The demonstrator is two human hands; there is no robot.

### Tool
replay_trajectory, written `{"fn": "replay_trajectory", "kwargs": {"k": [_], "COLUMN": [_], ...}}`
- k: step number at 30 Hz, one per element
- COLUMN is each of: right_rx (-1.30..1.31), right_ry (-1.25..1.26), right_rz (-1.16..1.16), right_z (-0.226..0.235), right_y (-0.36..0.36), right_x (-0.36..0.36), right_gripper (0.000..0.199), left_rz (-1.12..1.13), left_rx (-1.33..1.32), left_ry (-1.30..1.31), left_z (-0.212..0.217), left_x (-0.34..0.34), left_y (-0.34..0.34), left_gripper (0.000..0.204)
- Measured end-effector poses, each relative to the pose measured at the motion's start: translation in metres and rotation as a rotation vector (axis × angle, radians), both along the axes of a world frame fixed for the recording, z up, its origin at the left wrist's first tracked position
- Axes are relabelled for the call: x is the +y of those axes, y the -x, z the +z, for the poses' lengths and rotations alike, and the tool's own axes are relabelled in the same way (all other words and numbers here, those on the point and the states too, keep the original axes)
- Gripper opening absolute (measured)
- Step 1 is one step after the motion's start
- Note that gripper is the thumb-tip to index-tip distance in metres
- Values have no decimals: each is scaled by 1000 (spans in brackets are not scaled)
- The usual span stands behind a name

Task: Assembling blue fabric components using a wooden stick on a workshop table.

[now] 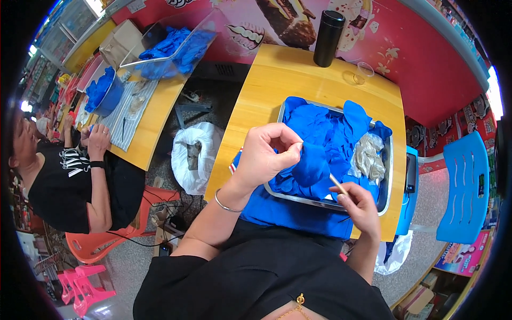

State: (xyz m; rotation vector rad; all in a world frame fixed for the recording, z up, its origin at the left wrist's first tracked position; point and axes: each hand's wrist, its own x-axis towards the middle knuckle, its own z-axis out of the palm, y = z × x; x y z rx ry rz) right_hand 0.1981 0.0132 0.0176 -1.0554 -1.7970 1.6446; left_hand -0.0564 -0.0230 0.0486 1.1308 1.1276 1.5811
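Now left hand (265, 154) raised pinching blue piece (311, 166), right hand (358, 205) gripping stick (337, 184)

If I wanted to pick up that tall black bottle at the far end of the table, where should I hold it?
Hold the bottle around its middle, coming in from the side. It stands upright near the table's far edge, a smooth, straight cylinder, so fingers can wrap around it there. Its near side looks free; the tray of blue pieces sits well short of it.
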Motion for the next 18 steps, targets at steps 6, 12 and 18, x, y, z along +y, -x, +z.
{"fn": "replay_trajectory", "kwargs": {"k": [6, 12, 18], "right_rx": [46, 46, -29], "right_ry": [-247, -757, -942], "right_rz": [-382, -290, -325], "right_z": [30, 53, 47], "right_y": [22, 69, 71], "right_x": [-3, -4, -5], "right_gripper": [9, 14, 16], "left_rz": [193, 154, 160], "left_rx": [355, 426, 431], "left_ry": [-162, -206, -223], "left_z": [10, 9, 6], "left_x": [0, -4, -4], "left_y": [-21, -37, -39], "left_gripper": [6, 7, 7]}}
